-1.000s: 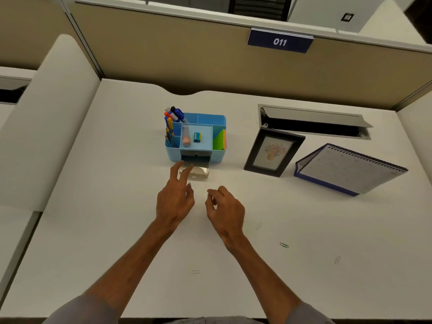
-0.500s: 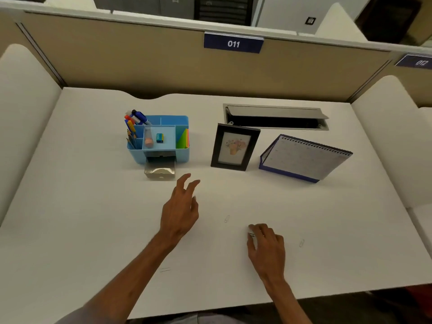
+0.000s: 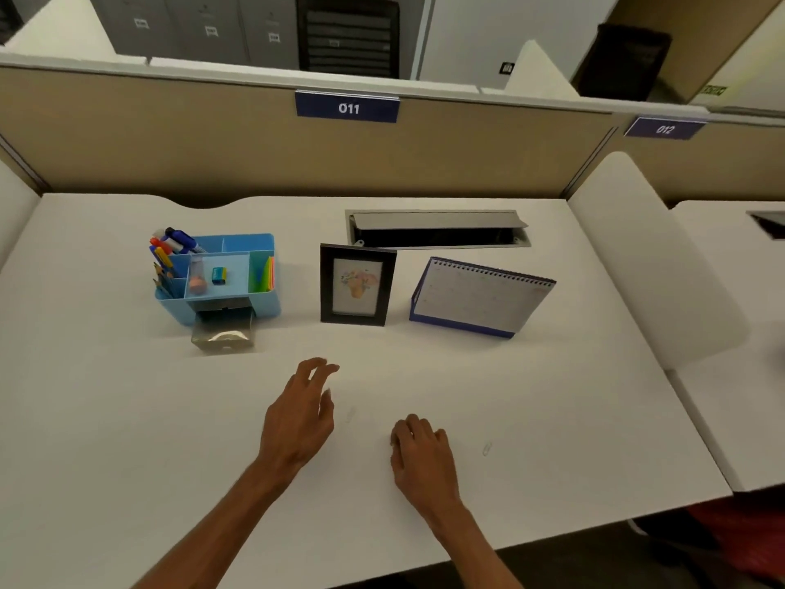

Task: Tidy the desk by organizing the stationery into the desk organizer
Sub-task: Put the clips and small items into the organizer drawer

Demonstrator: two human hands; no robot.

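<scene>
With the left hand [image 3: 301,414] spread and the right hand [image 3: 420,452] curled, contents indiscernible, the pale wire paper clip [image 3: 487,448] front-right of the blue plastic desk organizer [image 3: 259,303] should be nail-pinched and dropped into its open clear drawer [image 3: 223,333]

Blue plastic desk organizer [image 3: 255,241] sits rear left on white desk [image 3: 127,418]; its clear drawer [image 3: 223,334] juts out in front. Right of it, black-framed picture [image 3: 357,284], then spiral-bound desk calendar [image 3: 480,297]. Grey metal cable hatch [image 3: 437,228] behind both. Small wire paper clip [image 3: 487,448] lies right of right hand [image 3: 424,457].
</scene>
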